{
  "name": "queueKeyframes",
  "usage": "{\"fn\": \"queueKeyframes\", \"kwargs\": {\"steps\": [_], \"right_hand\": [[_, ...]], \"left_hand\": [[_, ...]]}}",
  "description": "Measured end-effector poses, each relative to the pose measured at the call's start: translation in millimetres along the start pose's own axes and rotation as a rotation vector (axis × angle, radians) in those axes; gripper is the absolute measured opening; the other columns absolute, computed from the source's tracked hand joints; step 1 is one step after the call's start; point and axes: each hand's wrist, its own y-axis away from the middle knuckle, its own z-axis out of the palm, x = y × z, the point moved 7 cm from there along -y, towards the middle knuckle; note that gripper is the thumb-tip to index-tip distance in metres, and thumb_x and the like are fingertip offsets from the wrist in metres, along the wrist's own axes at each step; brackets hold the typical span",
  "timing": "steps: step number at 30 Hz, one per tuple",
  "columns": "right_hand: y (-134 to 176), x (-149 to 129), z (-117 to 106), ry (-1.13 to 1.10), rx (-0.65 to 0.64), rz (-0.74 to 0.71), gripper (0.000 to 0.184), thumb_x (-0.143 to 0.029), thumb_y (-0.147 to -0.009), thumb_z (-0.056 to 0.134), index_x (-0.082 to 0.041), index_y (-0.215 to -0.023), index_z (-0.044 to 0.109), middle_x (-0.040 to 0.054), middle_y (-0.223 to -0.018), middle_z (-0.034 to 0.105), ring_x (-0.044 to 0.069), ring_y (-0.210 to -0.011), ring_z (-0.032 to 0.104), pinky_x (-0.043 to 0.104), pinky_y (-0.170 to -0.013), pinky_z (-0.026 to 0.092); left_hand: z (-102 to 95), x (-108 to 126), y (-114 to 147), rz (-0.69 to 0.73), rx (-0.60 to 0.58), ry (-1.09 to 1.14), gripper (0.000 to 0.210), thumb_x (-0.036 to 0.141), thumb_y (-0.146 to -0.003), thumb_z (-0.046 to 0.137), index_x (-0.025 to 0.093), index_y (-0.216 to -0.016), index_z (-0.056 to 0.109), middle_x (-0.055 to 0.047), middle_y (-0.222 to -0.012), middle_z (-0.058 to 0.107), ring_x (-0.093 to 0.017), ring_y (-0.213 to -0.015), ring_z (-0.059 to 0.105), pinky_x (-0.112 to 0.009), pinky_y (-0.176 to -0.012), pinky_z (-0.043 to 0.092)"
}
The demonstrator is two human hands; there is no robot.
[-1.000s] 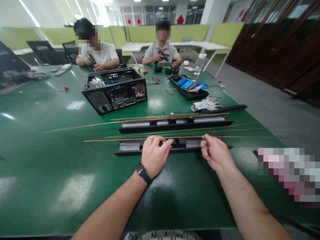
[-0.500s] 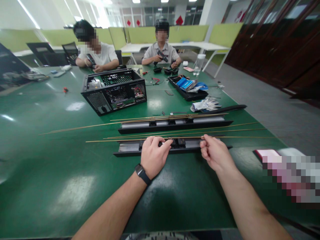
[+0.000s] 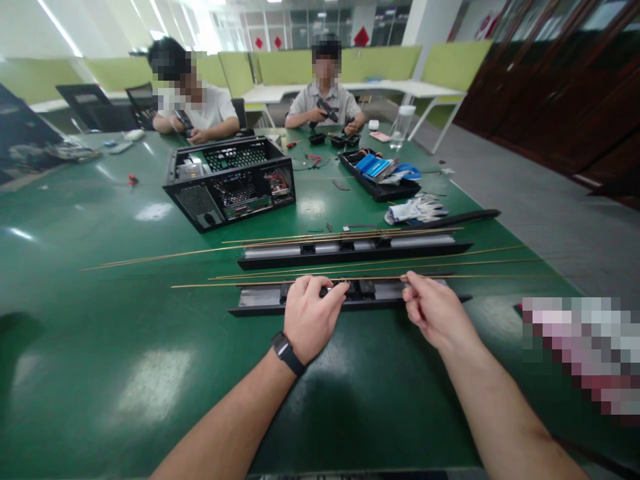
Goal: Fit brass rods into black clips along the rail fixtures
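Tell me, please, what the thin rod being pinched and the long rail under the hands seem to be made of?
Thin rod: probably brass or a similar metal, judging by its golden, slightly shiny, straight look. Long rail: seemingly black plastic or painted metal with a pale silvery strip, likely aluminium.

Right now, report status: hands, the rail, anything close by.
Left hand on near black rail, fingers at its middle clips. Right hand pinching thin brass rod over rail. Second rail and more rods just beyond, apart from hands.
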Motion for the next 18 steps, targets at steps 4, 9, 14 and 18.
{"fn": "queueKeyframes", "kwargs": {"steps": [4,9,14,18], "right_hand": [[-2.0,1.8,-3.8,-0.024,0.037,-0.014,0.029,-0.041,-0.079,0.075,-0.017,-0.084,0.060,-0.0027,-0.054,0.058,0.006,-0.025,0.038,0.016,-0.023,0.019],[-2.4,2.0,-7.0,-0.039,0.075,-0.005,0.027,-0.040,-0.081,0.073,-0.018,-0.083,0.058,-0.0025,-0.054,0.059,0.007,-0.026,0.039,0.016,-0.022,0.020],[-1.7,1.4,-5.2,-0.041,0.066,0.018,0.028,-0.041,-0.081,0.073,-0.018,-0.084,0.058,-0.0024,-0.054,0.059,0.007,-0.025,0.039,0.016,-0.022,0.019],[-0.8,0.7,-4.4,-0.027,0.056,0.012,0.030,-0.042,-0.078,0.075,-0.018,-0.084,0.059,-0.0029,-0.054,0.059,0.007,-0.025,0.039,0.016,-0.023,0.019]], "left_hand": [[-0.1,-0.3,-0.7,-0.012,-0.008,0.001,0.025,0.031,-0.095,0.057,0.033,-0.118,0.067,-0.005,-0.108,0.063,-0.023,-0.098,0.049,-0.040,-0.090,0.042],[1.4,-0.7,-1.0,-0.021,-0.031,0.007,0.025,0.030,-0.095,0.058,0.033,-0.118,0.067,-0.005,-0.107,0.063,-0.023,-0.099,0.050,-0.040,-0.089,0.042],[1.2,-1.3,-0.9,-0.031,-0.031,0.010,0.025,0.030,-0.095,0.058,0.033,-0.118,0.067,-0.005,-0.106,0.064,-0.022,-0.097,0.050,-0.040,-0.088,0.042],[1.4,-1.5,-1.4,-0.033,-0.039,0.009,0.025,0.030,-0.095,0.058,0.034,-0.117,0.067,-0.005,-0.107,0.064,-0.022,-0.097,0.051,-0.040,-0.089,0.043]]}}
